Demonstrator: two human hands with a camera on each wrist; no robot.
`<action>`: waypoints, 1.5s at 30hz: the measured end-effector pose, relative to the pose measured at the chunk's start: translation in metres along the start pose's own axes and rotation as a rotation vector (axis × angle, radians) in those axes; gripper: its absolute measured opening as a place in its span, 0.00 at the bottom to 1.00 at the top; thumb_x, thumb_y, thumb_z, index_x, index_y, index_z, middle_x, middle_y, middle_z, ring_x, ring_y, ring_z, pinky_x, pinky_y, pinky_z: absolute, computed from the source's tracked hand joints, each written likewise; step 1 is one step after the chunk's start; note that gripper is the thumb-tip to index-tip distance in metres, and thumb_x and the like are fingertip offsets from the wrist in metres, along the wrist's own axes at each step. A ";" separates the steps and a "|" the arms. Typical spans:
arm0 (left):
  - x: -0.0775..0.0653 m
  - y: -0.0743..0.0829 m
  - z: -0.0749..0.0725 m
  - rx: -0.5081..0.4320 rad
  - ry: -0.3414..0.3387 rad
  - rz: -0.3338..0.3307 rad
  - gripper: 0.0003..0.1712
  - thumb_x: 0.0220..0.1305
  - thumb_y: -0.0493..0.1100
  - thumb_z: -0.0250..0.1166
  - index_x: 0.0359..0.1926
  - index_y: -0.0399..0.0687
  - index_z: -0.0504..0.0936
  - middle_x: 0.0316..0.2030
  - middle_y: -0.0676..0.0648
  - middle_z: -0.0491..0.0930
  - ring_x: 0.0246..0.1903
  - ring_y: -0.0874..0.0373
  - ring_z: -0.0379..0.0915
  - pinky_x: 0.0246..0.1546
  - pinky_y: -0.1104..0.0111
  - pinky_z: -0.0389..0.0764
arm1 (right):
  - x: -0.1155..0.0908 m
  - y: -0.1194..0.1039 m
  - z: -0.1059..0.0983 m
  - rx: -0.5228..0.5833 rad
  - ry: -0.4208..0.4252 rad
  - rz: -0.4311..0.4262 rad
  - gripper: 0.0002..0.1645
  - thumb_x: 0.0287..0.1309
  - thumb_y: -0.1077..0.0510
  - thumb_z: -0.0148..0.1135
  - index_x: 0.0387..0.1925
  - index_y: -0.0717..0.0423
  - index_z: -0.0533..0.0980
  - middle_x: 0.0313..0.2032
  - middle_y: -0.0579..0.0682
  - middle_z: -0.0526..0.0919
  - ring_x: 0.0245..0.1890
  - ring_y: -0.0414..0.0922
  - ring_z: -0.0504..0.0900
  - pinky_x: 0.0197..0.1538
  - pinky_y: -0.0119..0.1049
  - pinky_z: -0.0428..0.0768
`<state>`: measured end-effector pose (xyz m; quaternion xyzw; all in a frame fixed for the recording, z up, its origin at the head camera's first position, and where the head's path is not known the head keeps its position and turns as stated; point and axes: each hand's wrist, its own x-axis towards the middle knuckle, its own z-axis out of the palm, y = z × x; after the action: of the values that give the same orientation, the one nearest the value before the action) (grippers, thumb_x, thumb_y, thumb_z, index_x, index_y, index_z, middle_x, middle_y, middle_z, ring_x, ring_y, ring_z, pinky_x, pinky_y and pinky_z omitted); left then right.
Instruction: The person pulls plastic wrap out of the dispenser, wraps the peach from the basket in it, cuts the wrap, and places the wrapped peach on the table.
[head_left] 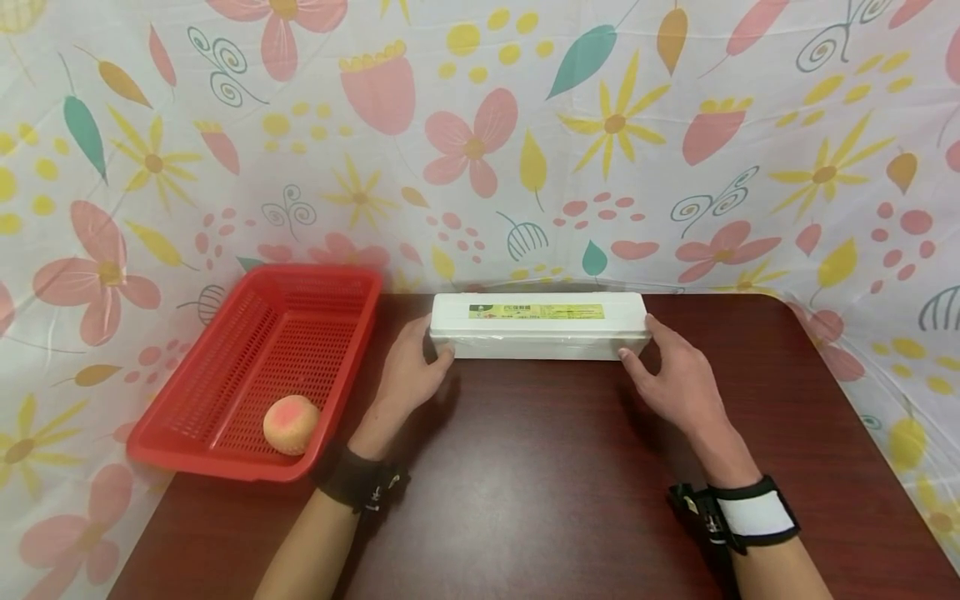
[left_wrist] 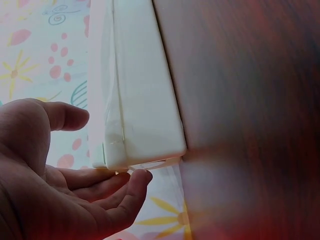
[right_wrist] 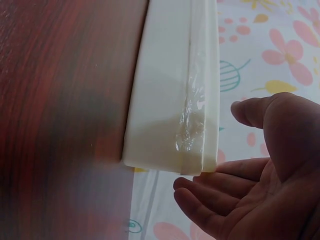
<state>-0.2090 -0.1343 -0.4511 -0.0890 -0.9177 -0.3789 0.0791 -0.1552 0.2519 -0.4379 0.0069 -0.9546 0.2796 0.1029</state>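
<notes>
A long white cling film box (head_left: pixel 537 326) with a yellow-green label on its lid lies crosswise near the table's back edge. At its left end is my left hand (head_left: pixel 411 367), with the fingers by the end face and the thumb near the front corner. My right hand (head_left: pixel 678 375) is placed likewise at the right end. In the left wrist view, loosely bent fingers (left_wrist: pixel 135 192) meet the box's end (left_wrist: pixel 145 155). Relaxed fingers (right_wrist: pixel 205 195) lie close against the other end (right_wrist: pixel 165 160) in the right wrist view. Clear tape shines along the lid seam.
Left of the box stands a red plastic basket (head_left: pixel 341 400) with perforated sides. It holds a round peach-coloured item (head_left: pixel 291 425) with a pink top. A dark reddish-brown table (head_left: pixel 525 483) is under everything, and a flower-patterned curtain (head_left: pixel 480 225) hangs behind it.
</notes>
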 end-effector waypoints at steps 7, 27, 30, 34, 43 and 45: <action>-0.002 0.001 0.000 0.011 -0.004 -0.022 0.37 0.68 0.46 0.69 0.75 0.44 0.72 0.71 0.41 0.73 0.72 0.46 0.68 0.74 0.51 0.68 | -0.004 -0.003 -0.001 -0.008 0.001 -0.002 0.47 0.72 0.45 0.65 0.79 0.68 0.60 0.74 0.72 0.67 0.71 0.71 0.69 0.67 0.71 0.70; -0.015 0.007 -0.006 -0.015 -0.006 -0.005 0.36 0.67 0.44 0.69 0.74 0.43 0.73 0.70 0.41 0.75 0.70 0.46 0.69 0.72 0.49 0.70 | -0.012 -0.007 -0.003 -0.032 0.035 -0.021 0.45 0.70 0.48 0.68 0.76 0.72 0.64 0.70 0.74 0.71 0.67 0.71 0.73 0.63 0.71 0.74; -0.018 0.009 -0.008 -0.019 -0.014 -0.022 0.36 0.67 0.44 0.69 0.74 0.43 0.73 0.70 0.41 0.75 0.70 0.46 0.69 0.72 0.48 0.70 | -0.014 -0.008 -0.003 -0.036 0.041 -0.018 0.45 0.69 0.49 0.69 0.75 0.72 0.64 0.70 0.73 0.71 0.66 0.71 0.75 0.62 0.71 0.75; -0.021 0.012 -0.010 -0.023 -0.026 -0.058 0.35 0.68 0.45 0.69 0.74 0.44 0.74 0.70 0.42 0.75 0.70 0.47 0.69 0.72 0.48 0.70 | -0.016 -0.010 -0.004 -0.047 0.059 -0.016 0.45 0.67 0.49 0.71 0.74 0.71 0.66 0.69 0.73 0.72 0.63 0.70 0.77 0.58 0.70 0.78; -0.024 0.017 -0.015 -0.008 -0.034 -0.070 0.32 0.69 0.44 0.69 0.72 0.44 0.76 0.67 0.42 0.77 0.68 0.47 0.72 0.71 0.48 0.71 | -0.018 -0.012 -0.007 -0.060 0.098 -0.039 0.42 0.64 0.50 0.72 0.71 0.72 0.71 0.65 0.74 0.77 0.44 0.62 0.82 0.40 0.56 0.79; -0.024 0.017 -0.016 0.000 -0.032 -0.067 0.32 0.68 0.44 0.68 0.71 0.43 0.77 0.67 0.42 0.78 0.67 0.46 0.72 0.71 0.47 0.72 | -0.019 -0.011 -0.008 -0.061 0.098 -0.038 0.42 0.64 0.51 0.72 0.70 0.72 0.71 0.64 0.74 0.77 0.41 0.59 0.80 0.38 0.52 0.76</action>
<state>-0.1809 -0.1361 -0.4333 -0.0644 -0.9213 -0.3799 0.0518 -0.1345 0.2457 -0.4290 0.0085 -0.9561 0.2486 0.1550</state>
